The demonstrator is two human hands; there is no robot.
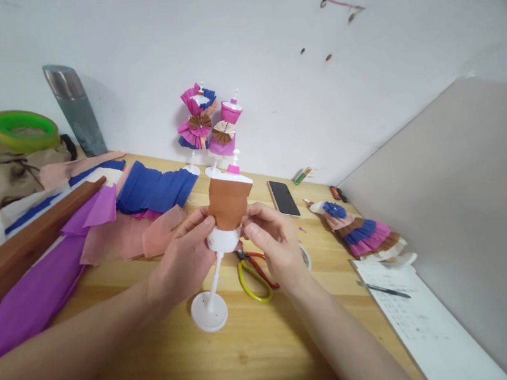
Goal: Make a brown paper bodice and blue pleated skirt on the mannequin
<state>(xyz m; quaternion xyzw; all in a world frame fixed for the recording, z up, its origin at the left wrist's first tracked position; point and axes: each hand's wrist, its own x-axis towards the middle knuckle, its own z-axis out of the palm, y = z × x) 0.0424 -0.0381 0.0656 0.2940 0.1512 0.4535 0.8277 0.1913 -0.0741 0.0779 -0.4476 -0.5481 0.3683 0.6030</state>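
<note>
Left hand (183, 263) & right hand (273, 243) grip the dress form (225, 241) from either side, fingers closed on its brown paper (228, 204) wrap. Form is tilted, above the table (255, 350). Scissors (254, 273) just right of the form's base, phone (283, 198) behind the form.

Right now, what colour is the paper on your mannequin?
The paper on the mannequin is brown; head view shows it best.

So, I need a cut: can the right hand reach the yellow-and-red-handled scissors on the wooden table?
Probably: the scissors lie uncovered just beside the right hand, though it grips the brown-paper-wrapped white mannequin.
</note>
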